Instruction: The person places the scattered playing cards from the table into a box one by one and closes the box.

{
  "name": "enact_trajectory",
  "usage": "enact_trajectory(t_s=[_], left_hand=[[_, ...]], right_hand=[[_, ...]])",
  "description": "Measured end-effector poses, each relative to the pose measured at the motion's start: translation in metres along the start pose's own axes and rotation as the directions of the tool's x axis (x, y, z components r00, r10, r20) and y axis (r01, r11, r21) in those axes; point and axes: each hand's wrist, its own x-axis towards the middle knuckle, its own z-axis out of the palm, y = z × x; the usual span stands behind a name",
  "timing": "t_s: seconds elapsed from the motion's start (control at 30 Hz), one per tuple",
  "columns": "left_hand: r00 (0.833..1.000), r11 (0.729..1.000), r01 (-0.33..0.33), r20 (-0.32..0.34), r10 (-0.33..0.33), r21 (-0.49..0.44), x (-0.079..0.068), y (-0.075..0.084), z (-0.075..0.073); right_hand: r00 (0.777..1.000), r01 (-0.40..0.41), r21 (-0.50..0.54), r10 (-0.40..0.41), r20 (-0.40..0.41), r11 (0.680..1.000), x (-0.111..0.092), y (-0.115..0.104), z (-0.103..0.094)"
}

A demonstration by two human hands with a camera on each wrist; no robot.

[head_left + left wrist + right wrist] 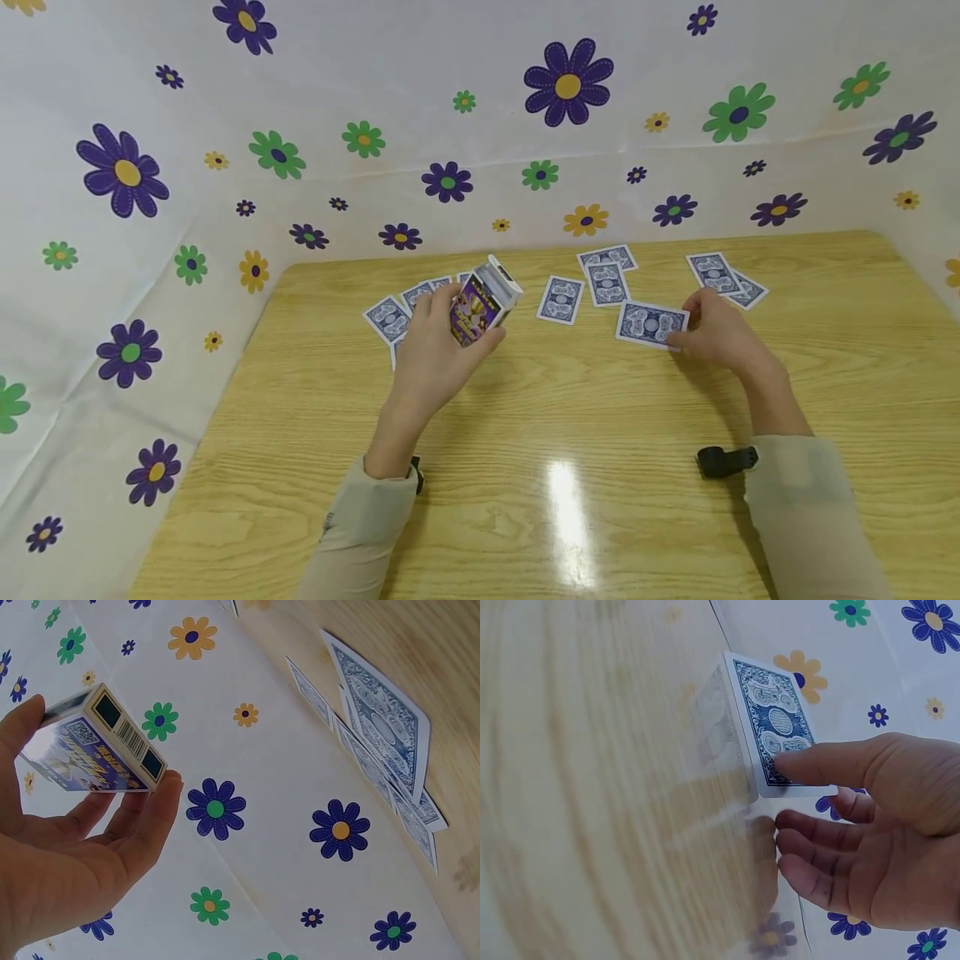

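My left hand (435,354) grips a purple card box (477,308) with its white top flap raised, tilted above the table. In the left wrist view the box's end with a barcode (132,741) faces outward, fingers beneath it. On the right, my right hand (716,329) pinches a blue-backed playing card (647,323) at its right end. The right wrist view shows the thumb (825,765) on the back of that card, close over the wood; its face is hidden.
Face-down cards lie about: several (388,318) behind the left hand, a single card (560,300) in the middle, two overlapping cards (607,285) beside it, and two more (712,272) at right. A flower-printed cloth (495,125) rises behind the wooden table (495,467).
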Motion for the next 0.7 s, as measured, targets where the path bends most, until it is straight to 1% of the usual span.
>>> enact_trajectory(t_s=[0.17, 0.3, 0.37, 0.47, 0.57, 0.63, 0.7], left_hand=[[1.0, 1.0, 0.004, 0.009, -0.004, 0.017, -0.0006, 0.003, -0.0011], [1.0, 1.0, 0.007, 0.013, -0.008, 0.026, -0.0008, 0.0049, -0.0015], [1.0, 0.999, 0.003, 0.01, -0.003, 0.035, -0.0011, 0.0053, -0.0017], [1.0, 0.999, -0.006, 0.003, 0.006, 0.047, -0.0021, 0.0061, -0.0022], [1.0, 0.998, -0.018, -0.008, 0.019, 0.056, -0.0032, 0.0069, -0.0027], [1.0, 0.998, -0.026, -0.014, 0.027, 0.061, -0.0036, 0.0071, -0.0027], [0.999, 0.997, -0.033, -0.017, 0.034, 0.067, -0.0038, 0.007, -0.0024]], right_hand=[[1.0, 0.019, 0.042, -0.018, -0.022, 0.999, 0.001, 0.0024, 0.0003], [0.997, 0.048, 0.067, -0.043, -0.067, 0.997, 0.001, 0.003, 0.0002], [0.995, 0.053, 0.102, -0.044, -0.089, 0.993, 0.0005, 0.0026, 0.0], [0.994, 0.044, 0.179, -0.026, -0.105, 0.983, -0.0004, 0.0016, -0.0004], [0.994, 0.036, 0.262, -0.007, -0.113, 0.964, -0.0008, 0.0005, -0.0009], [0.992, 0.037, 0.291, 0.0, -0.127, 0.956, -0.0011, -0.0004, -0.0012], [0.988, 0.046, 0.277, -0.001, -0.157, 0.96, -0.0012, -0.0011, -0.0013]])
